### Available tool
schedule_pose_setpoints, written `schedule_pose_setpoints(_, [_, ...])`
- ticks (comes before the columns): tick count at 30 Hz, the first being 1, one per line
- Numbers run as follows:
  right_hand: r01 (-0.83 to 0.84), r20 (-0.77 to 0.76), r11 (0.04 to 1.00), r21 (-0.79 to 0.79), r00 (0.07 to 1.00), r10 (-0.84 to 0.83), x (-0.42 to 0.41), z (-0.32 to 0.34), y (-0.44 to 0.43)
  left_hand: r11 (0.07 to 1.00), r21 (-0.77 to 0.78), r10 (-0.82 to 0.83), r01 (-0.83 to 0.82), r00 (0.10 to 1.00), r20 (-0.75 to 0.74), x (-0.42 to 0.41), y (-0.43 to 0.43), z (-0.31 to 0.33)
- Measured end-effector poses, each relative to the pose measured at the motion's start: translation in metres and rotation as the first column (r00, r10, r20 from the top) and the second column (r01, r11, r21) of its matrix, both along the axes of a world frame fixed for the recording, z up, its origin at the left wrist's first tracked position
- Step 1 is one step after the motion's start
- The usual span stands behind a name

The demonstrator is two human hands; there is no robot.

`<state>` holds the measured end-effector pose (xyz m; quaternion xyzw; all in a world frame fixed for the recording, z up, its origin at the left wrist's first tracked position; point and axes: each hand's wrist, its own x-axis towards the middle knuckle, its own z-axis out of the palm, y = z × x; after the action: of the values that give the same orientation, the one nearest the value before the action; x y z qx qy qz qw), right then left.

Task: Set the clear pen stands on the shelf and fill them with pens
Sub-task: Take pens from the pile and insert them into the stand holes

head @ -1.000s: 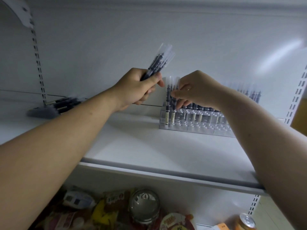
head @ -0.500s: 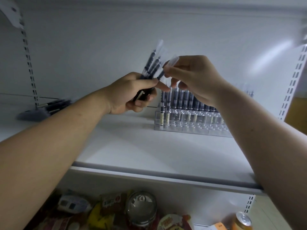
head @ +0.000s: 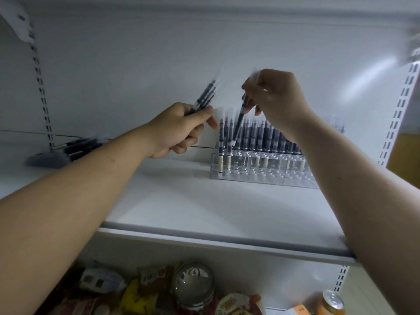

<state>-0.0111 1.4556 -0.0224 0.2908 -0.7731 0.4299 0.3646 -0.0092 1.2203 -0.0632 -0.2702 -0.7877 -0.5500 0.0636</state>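
A clear pen stand (head: pixel 261 171) sits on the white shelf (head: pixel 204 208) at the right, with several dark pens upright in its back rows. My left hand (head: pixel 179 130) grips a bundle of dark pens (head: pixel 205 96) with clear caps, tips slanting up to the right, just left of the stand. My right hand (head: pixel 277 98) pinches a single pen (head: pixel 241 119) near its cap and holds it slanted, its lower end over the stand's left holes.
More loose pens (head: pixel 75 146) lie on the shelf at the back left. Slotted uprights (head: pixel 42 87) run up both sides. Below the shelf lie snack packs, a round lid (head: pixel 193 285) and a can (head: pixel 331 303).
My right hand drew one pen out of the bundle and carried it right and down over the stand's left end. My left hand stayed beside the stand with the bundle.
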Motion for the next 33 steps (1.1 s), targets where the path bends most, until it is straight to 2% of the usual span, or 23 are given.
schedule_pose_setpoints(3, [0.032,0.004,0.993,0.109,0.999,-0.032,0.0,-0.004,-0.001,1.0,-0.001,-0.014,0.014,1.0,0.01,0.0,0.0,-0.001])
schedule_pose_setpoints(12, [-0.036,0.032,0.987,0.156,0.999,0.031,0.007,-0.002,0.001,0.999,0.025,-0.023,0.023,1.0,-0.007,-0.002,-0.001,0.001])
schedule_pose_setpoints(21, [-0.019,0.106,0.943,0.332,0.994,-0.018,0.01,-0.008,-0.003,1.0,0.019,-0.013,0.014,0.999,-0.034,0.0,0.001,0.001])
schedule_pose_setpoints(33, [-0.037,0.271,0.935,0.352,0.961,-0.063,0.009,-0.009,-0.001,1.0,-0.029,0.001,-0.002,0.999,-0.044,0.001,0.001,-0.001])
